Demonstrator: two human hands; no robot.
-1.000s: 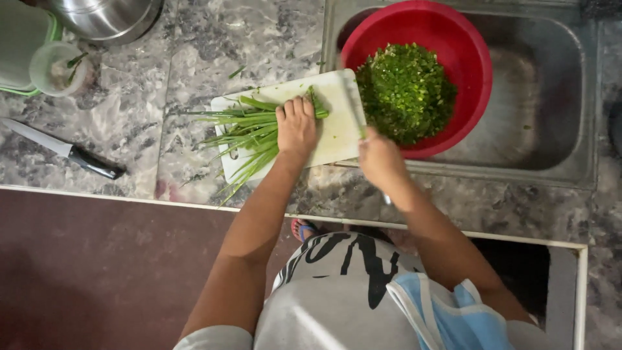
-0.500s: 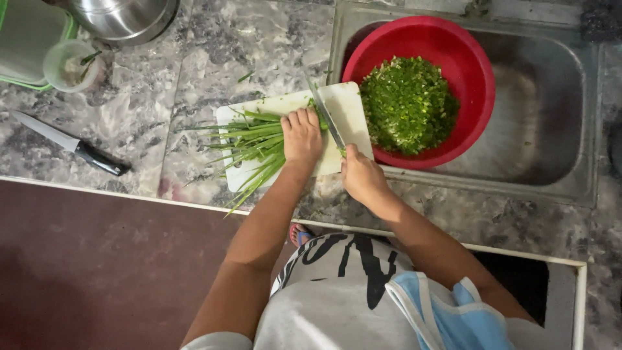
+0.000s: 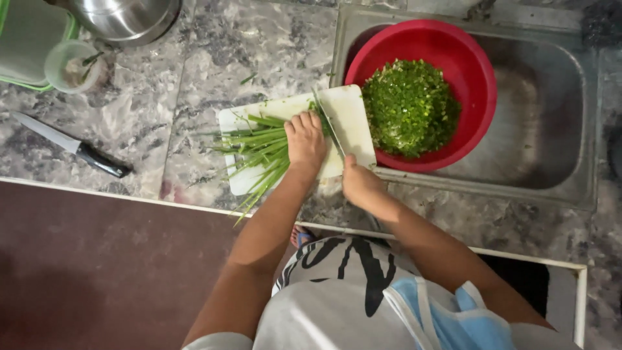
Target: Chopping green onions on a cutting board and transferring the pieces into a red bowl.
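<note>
My left hand [image 3: 304,139] presses down on a bundle of long green stalks [image 3: 256,152] lying across a white cutting board [image 3: 353,116]. My right hand [image 3: 359,183] grips the handle of a knife [image 3: 329,123], whose blade rests on the board right beside my left fingertips at the cut ends of the stalks. A red bowl [image 3: 470,71] full of finely chopped greens [image 3: 408,107] stands in the steel sink [image 3: 557,129], touching the board's right edge.
A second knife with a black handle [image 3: 74,146] lies on the marble counter at the left. At the top left are a steel pot [image 3: 123,16], a small clear cup [image 3: 71,65] and a green-rimmed tray [image 3: 23,39].
The view shifted slightly. My right hand brought the knife blade from the board's right edge up against my left fingertips, and it stays there now.
</note>
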